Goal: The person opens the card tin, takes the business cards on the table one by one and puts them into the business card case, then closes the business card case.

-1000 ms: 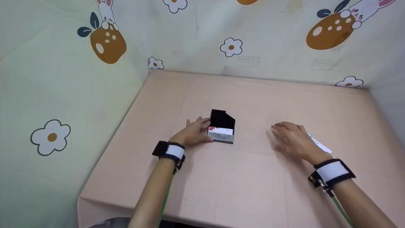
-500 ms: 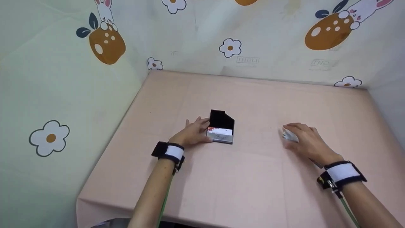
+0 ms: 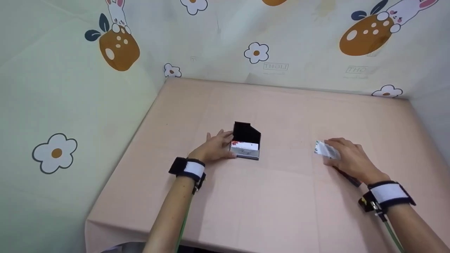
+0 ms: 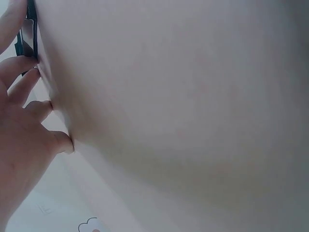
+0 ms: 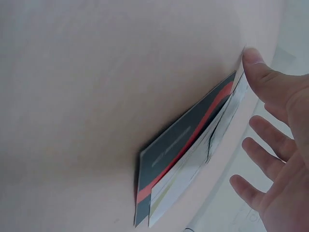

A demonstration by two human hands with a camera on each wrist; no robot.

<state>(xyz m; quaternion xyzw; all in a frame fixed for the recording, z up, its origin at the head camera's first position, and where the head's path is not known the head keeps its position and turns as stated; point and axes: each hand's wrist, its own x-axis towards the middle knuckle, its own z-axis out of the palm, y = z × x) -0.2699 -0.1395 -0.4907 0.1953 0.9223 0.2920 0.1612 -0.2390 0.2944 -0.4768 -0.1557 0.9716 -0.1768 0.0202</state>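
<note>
A metal business card case (image 3: 245, 152) stands on the table with its black lid (image 3: 247, 131) raised and cards (image 3: 245, 145) inside. My left hand (image 3: 212, 147) holds it at the left side, thumb at the front corner and fingers by the lid. In the left wrist view the case (image 4: 30, 36) is partly hidden behind the fingers. My right hand (image 3: 351, 158) pinches a pale business card (image 3: 327, 150), which sticks out past the fingertips. Beneath that hand lie more business cards, among them a black one with a red stripe (image 5: 186, 140).
A pink cloth covers the table (image 3: 274, 196). Patterned curtains (image 3: 218, 38) with flowers and rabbits rise along its back and sides. Each wrist wears a strap with a camera and a green cable.
My right hand has moved right and slightly nearer over the cards, and a pale card now shows between its thumb and fingers. The left hand and case have stayed put.
</note>
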